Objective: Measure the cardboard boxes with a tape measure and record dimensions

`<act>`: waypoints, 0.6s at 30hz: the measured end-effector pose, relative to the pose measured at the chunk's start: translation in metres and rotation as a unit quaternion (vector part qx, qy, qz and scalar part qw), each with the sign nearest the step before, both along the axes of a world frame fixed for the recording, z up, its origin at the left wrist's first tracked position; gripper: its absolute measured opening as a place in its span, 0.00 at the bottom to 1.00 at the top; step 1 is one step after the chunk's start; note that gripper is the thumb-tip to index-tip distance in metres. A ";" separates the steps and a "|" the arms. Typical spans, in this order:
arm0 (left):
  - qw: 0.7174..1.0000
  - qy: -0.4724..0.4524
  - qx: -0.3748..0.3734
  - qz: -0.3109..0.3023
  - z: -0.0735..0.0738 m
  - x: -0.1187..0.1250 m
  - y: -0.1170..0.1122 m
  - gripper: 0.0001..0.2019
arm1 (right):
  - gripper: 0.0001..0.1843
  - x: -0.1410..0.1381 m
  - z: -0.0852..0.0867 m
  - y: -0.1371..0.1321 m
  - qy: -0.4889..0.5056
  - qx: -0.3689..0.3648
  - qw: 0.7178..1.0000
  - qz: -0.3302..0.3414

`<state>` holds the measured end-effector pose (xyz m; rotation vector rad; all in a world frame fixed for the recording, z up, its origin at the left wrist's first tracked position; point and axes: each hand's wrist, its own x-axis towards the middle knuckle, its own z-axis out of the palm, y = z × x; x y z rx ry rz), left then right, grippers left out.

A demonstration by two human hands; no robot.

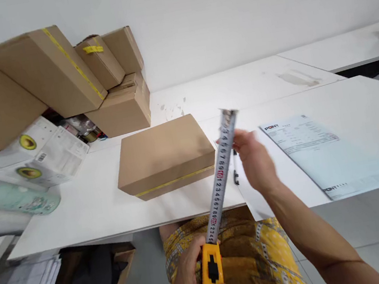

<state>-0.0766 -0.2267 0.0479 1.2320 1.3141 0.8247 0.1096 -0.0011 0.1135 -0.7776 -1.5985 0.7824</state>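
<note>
My left hand (192,283) is closed around the yellow case of a tape measure (211,268), low in the view above my lap. Its blade (220,175) runs up and away to a metal end hook. My right hand (253,158) is beside the blade's far end with fingers curled near it, blurred; a dark pen (236,173) shows by its fingers. A closed cardboard box with a yellow strap (165,158) lies on the white table (88,210) just left of the blade.
Printed sheets (324,154) lie on the table to the right. Stacked cardboard boxes (49,73), white product cartons (43,153) and a mint cylinder (11,199) crowd the left. Another white table (340,48) stands behind; papers and bags lie under the table at left.
</note>
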 end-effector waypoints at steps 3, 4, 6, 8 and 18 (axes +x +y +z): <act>0.989 0.136 -0.001 -0.052 0.001 0.002 0.001 0.35 | 0.31 0.038 0.018 -0.016 0.159 -0.057 0.985 0.023; 0.984 0.164 -0.001 -0.069 0.001 0.003 0.002 0.34 | 0.25 0.049 0.020 -0.022 0.182 -0.066 0.981 0.025; 0.976 0.195 0.005 -0.102 0.001 0.006 0.003 0.34 | 0.13 0.066 0.019 -0.034 0.205 -0.079 0.976 0.016; 0.969 0.210 0.017 -0.129 0.002 0.009 0.005 0.32 | 0.08 0.078 0.012 -0.041 0.209 -0.089 0.974 0.003; 0.953 0.239 0.049 -0.178 0.012 0.005 0.011 0.32 | 0.11 0.102 -0.007 -0.043 0.157 -0.064 0.984 -0.059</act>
